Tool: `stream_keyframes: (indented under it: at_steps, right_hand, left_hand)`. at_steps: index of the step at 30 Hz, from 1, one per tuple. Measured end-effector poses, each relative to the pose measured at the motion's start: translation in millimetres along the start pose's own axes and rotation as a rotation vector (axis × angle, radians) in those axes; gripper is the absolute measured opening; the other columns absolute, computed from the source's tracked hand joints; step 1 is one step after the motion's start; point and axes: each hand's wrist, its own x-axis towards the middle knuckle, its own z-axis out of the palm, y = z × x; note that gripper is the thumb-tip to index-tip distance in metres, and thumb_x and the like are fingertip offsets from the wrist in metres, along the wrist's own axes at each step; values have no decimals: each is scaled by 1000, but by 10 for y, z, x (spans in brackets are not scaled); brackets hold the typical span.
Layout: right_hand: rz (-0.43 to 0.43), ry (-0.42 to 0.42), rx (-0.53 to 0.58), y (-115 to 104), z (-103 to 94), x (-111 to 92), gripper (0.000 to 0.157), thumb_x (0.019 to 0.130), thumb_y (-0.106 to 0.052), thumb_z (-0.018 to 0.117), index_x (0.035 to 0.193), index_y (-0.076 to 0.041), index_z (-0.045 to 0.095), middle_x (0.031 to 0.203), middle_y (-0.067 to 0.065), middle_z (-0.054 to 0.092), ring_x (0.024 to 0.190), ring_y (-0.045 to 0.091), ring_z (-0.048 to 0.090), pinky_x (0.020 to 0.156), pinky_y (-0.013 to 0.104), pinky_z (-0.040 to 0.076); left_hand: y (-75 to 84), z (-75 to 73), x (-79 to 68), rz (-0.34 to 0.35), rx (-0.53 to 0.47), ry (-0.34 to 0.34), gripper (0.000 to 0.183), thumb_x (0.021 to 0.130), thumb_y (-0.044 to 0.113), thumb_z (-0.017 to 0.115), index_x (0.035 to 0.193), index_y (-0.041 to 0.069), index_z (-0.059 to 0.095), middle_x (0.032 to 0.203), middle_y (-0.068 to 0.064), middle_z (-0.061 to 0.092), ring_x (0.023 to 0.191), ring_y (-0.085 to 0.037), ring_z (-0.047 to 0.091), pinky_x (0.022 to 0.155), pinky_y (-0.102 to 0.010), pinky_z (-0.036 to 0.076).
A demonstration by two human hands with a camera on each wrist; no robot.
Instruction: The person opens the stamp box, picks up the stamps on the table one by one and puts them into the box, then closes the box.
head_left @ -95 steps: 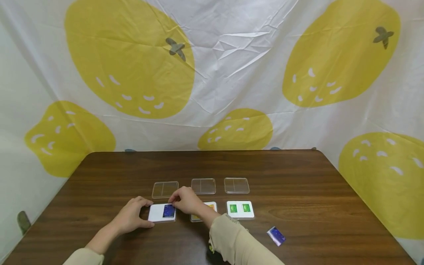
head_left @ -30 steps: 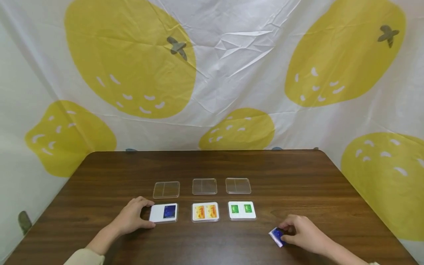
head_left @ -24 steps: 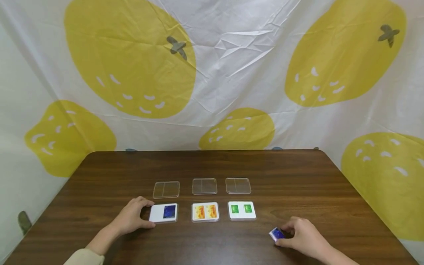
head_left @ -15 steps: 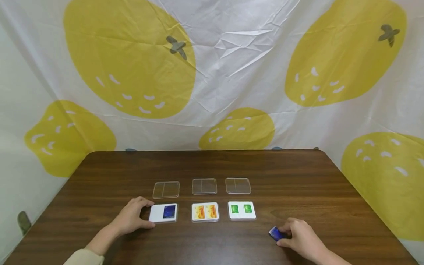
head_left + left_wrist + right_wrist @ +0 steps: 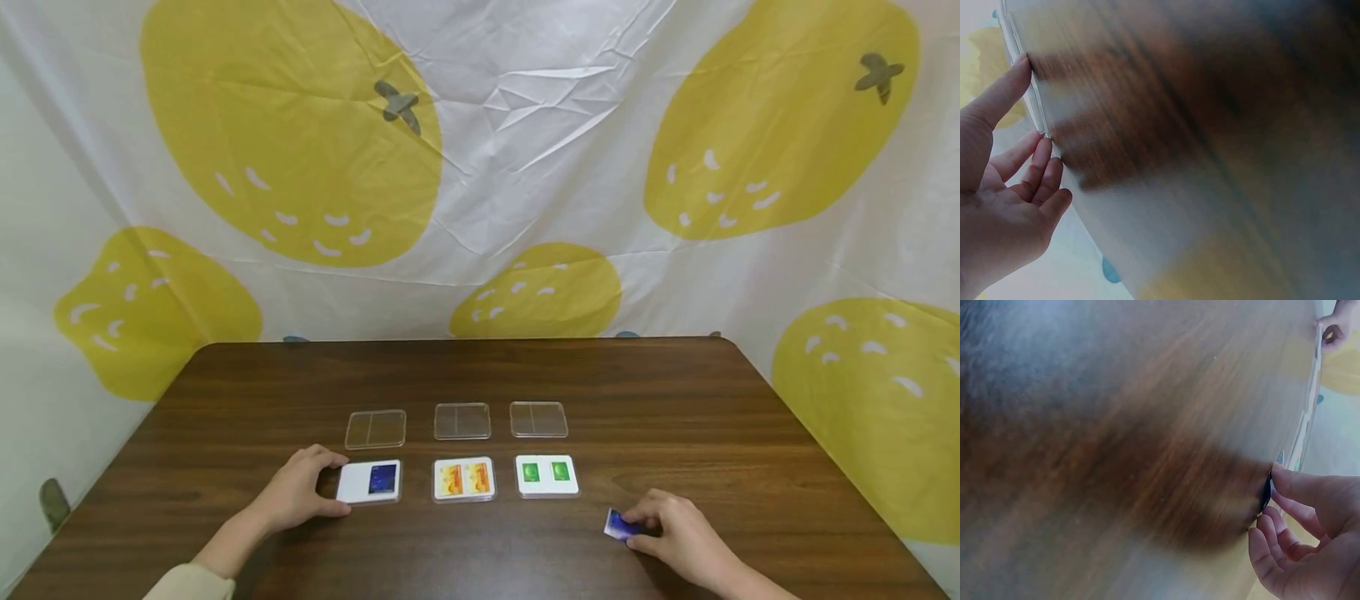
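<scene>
In the head view my right hand [image 5: 682, 533] pinches a small blue picture card [image 5: 618, 525] between thumb and fingers, low over the table at the right. The right wrist view shows that card [image 5: 1265, 492] edge-on as a dark sliver at the fingertips. My left hand [image 5: 296, 492] holds the left end of a clear plastic case [image 5: 356, 483], thumb at its near corner and index finger at its far corner. Inside lies a white insert with one dark blue picture [image 5: 382, 479] on its right half; the left half is plain white.
Right of this case sit one with two orange pictures [image 5: 463, 479] and one with two green pictures [image 5: 547, 476]. Behind them lie three clear lids, the left [image 5: 376, 429], middle [image 5: 462, 421] and right [image 5: 538, 419]. A fruit-patterned cloth [image 5: 540, 192] hangs behind the brown table [image 5: 637, 375].
The right hand has gone from the left case to the blue card at the right, taken hold of it and turned it slightly. My left hand has stayed on the case.
</scene>
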Motion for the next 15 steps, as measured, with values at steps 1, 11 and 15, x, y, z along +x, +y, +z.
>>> stream_keyframes:
  at_steps: [1,11,15]
  right_hand:
    - [1,-10,6,3,-3,3,19,65,-14,79,83,-9,72,75,-12,54,65,1,45,54,19,39]
    - [-36,-15,32,14,-24,39,16,67,-12,77,82,-8,72,77,-10,56,66,1,47,54,20,39]
    - [-19,25,39,1,-31,44,15,70,-18,76,82,-9,72,74,-11,55,63,-2,45,52,19,39]
  left_hand:
    - [0,0,-2,-2,-1,-2,62,57,32,83,106,1,62,98,-6,57,99,-30,51,85,-49,41]
    - [-4,-3,2,-8,2,-4,62,57,33,84,105,2,62,98,-6,57,99,-30,51,84,-48,41]
    - [-5,-1,1,-5,-1,-4,62,57,33,83,106,2,62,98,-6,57,99,-30,51,84,-48,41]
